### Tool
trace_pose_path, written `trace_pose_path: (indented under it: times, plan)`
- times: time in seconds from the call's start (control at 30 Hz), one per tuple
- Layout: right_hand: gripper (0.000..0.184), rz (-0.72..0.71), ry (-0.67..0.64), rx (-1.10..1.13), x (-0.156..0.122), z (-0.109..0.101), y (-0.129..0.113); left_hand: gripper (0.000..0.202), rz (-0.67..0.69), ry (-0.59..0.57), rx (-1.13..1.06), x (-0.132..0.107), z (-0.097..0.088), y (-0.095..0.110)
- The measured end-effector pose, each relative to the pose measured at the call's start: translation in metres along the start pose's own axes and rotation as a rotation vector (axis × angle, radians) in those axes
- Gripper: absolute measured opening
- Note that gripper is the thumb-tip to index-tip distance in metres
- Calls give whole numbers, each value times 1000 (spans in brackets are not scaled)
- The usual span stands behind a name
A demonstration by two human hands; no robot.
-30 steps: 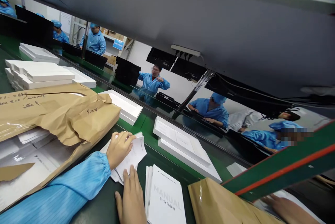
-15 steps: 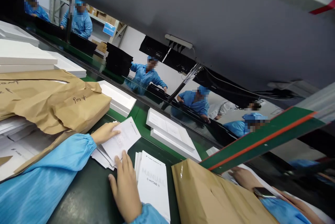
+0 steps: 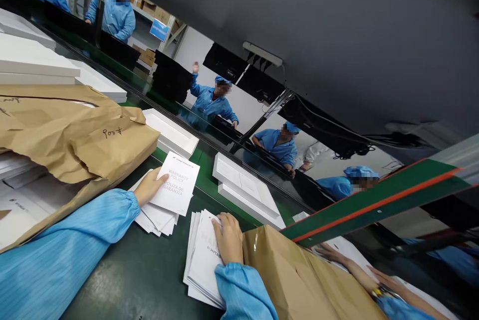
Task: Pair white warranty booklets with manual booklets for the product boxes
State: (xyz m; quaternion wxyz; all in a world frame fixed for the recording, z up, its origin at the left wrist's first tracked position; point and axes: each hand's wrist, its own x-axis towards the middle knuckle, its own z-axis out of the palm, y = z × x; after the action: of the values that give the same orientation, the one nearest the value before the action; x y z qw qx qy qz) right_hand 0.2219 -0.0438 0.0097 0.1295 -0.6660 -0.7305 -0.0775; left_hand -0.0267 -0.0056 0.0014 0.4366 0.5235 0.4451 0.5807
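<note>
My left hand (image 3: 148,186) pinches a white warranty policy leaflet (image 3: 178,191) between thumb and fingers. Under that leaflet lies a loose, fanned pile of similar white leaflets (image 3: 159,219). To the right, a stack of white manuals (image 3: 204,271) rests on the dark green surface. My right hand (image 3: 229,238) is closed over the top manual's upper right part, its thumb on the cover and its fingers curled at the edge. How many manuals it grips is hidden.
Torn brown paper packs stand left (image 3: 123,135) and right (image 3: 292,275). Beyond are white box trays (image 3: 249,188) on a green conveyor (image 3: 204,170). A slanted green bar (image 3: 374,200) crosses at right, near a co-worker's arms (image 3: 352,265). Other workers sit across the line.
My right hand has left the leaflets and moved right onto the manuals. My left hand has shifted slightly left with the warranty leaflet, whose printed face now shows clearly.
</note>
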Motion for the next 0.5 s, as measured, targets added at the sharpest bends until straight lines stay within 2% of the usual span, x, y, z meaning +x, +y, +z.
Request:
trace_pose_path:
  times: [0.13, 0.27, 0.4, 0.5]
  plan:
    - [27, -20, 119, -2, -1, 0, -2, 42, 35, 18, 79, -1, 1, -1]
    - [27, -5, 193, 143, -1, -6, -4, 40, 48, 25, 119, -1, 1, -1]
    - [25, 91, 342, 404, 0, -16, -1, 41, 44, 41, 78, 0, 0, -2]
    - [25, 171, 429, 475, 1, -26, 3, 43, 25, -33, -9, -3, 5, 0]
